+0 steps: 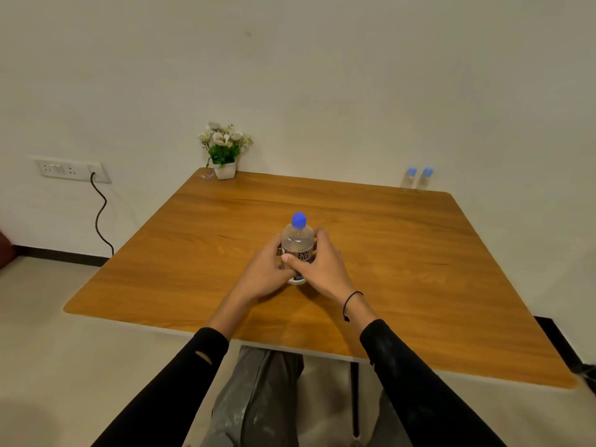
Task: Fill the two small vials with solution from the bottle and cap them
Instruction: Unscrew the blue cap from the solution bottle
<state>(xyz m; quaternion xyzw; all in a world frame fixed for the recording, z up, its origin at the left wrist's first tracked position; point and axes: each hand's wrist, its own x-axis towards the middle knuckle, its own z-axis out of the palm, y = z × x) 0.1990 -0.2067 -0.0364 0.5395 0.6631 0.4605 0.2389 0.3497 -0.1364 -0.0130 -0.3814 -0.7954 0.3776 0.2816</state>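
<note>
Standing mid-desk, the bottle [297, 243] is clasped low by both the left hand [265, 271] and the right hand [319, 264], its blue cap [299, 220] still on. Smooth, light plastic is judged slippery; the labelled waist suits gripping. Beyond, the wooden desk [419, 269] carries two capped vials [418, 179] at its far right corner, against a plain wall

Dim, warm, even light; soft focus, wide-angle bending at edges.
</note>
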